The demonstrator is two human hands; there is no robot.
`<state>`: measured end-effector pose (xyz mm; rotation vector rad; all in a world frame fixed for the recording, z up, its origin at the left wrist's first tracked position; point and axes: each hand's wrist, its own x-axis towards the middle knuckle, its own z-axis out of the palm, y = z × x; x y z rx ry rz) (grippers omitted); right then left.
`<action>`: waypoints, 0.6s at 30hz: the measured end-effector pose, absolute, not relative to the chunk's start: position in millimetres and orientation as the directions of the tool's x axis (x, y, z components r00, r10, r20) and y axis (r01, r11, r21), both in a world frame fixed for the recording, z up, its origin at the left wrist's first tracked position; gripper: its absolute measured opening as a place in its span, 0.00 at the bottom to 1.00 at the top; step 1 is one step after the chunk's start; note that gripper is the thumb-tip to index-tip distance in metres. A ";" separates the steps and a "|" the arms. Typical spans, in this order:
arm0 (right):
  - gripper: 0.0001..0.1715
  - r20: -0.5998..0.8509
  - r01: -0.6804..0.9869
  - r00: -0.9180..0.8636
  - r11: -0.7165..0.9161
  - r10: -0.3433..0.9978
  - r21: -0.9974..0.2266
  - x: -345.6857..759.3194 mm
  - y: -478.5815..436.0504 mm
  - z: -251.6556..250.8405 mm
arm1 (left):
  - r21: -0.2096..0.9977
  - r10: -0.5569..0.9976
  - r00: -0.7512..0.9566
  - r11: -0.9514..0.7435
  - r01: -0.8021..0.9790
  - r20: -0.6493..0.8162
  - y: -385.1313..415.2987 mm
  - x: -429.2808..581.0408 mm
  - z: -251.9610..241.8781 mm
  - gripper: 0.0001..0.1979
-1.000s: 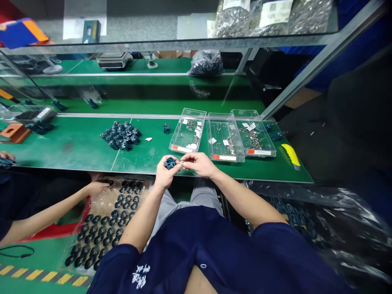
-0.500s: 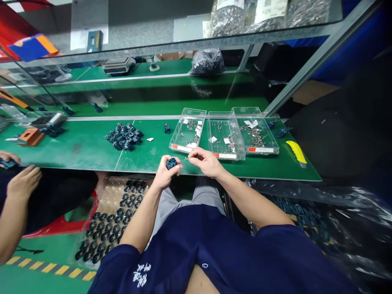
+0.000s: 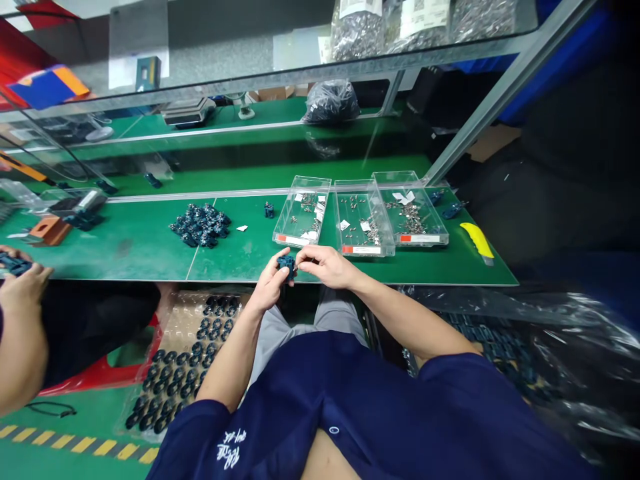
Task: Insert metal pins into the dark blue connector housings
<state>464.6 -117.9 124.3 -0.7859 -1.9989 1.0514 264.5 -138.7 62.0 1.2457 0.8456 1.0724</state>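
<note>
My left hand is closed around a small dark blue plastic part, held just above the table's front edge. Right beside it, my right hand pinches a small metal piece against the part's right side; fingertips hide most of that piece. Just beyond my hands stand a clear tray, a second clear tray and a third clear tray, with small metal pieces and paper slips inside. A single blue part stands left of the trays. Farther left lies a pile of blue parts.
A yellow utility knife lies at the table's right end. At the far left, a co-worker's hands hold a blue part. Below the table is a sheet of black rings. A glass shelf with a metal edge spans above.
My right hand has moved left with the metal piece, up to the blue part. My left hand has turned the part more upright. The co-worker's hands have come together.
</note>
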 end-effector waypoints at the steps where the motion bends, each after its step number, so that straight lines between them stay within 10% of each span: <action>1: 0.06 0.320 0.177 -0.531 0.472 0.785 -0.864 464.5 -118.3 124.2 | 0.992 0.950 0.306 -0.026 -0.123 0.063 -139.4 265.0 62.7 0.33; 18: 0.09 0.478 0.375 -0.370 0.598 0.797 -0.708 449.9 -134.5 93.7 | 0.830 0.947 0.157 -0.321 0.455 0.280 -134.7 276.0 53.0 0.20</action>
